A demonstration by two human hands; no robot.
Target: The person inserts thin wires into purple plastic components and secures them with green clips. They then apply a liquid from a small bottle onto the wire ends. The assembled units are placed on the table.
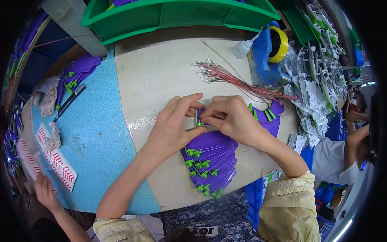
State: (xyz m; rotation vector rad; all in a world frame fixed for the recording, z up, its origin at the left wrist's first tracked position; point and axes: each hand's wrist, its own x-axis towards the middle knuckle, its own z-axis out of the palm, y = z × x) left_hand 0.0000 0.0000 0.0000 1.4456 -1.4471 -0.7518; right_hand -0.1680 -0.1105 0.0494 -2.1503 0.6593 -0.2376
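At the middle of the table my left hand [171,123] and my right hand [234,121] meet, fingers closed on a purple plastic piece with a green clip [199,121]. Fingers hide most of that piece. Just below them fans a stack of flat purple pieces [213,151], each with a green clip at its lower left end. Beside my right wrist lie more purple pieces [275,121] with long green parts. Beyond my hands rests a bundle of thin red wires [238,82] with small clear tips.
A green bin [181,16] spans the far edge. At far right stand a white dropper bottle [242,49], a blue tape dispenser [262,52] with yellow tape [279,44], and heaped grey-white parts [312,88]. Leftward, another person's hand [46,191] is beside red-marked strips [56,159].
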